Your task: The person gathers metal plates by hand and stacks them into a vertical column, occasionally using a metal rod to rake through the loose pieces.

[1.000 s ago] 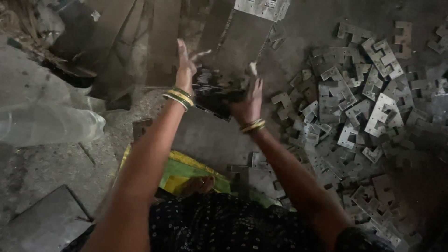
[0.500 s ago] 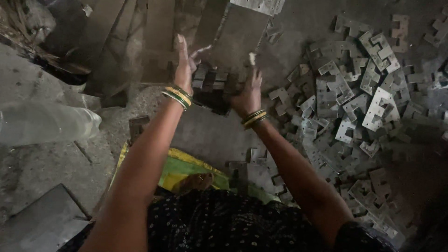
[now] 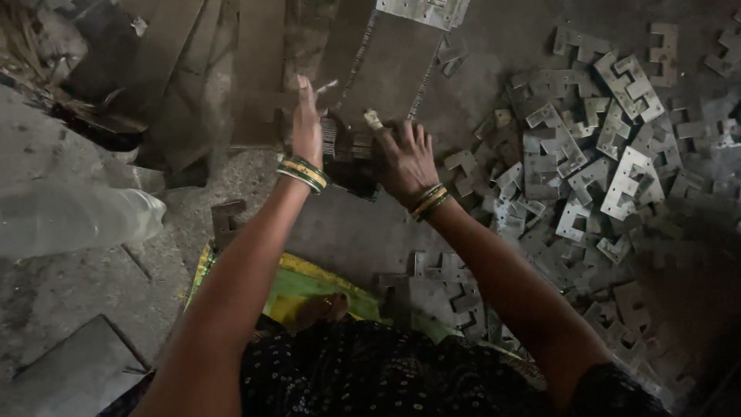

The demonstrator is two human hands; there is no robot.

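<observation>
Nearest: dark dotted garment point(image 3: 401, 371), yellow-green cloth point(image 3: 309, 282) under it; flat notched stamped metal plates point(image 3: 587, 177) heaped to the right on gritty concrete floor point(image 3: 347, 232); left hand point(image 3: 307, 127) flat against the left side of a stack of thin plates point(image 3: 351, 150), right hand point(image 3: 405, 158) spread on its right side, stack pinched between them; best done squeezing evenly, edges flush; beyond, dull grey sheet strips point(image 3: 394, 69), rough-edged.
</observation>
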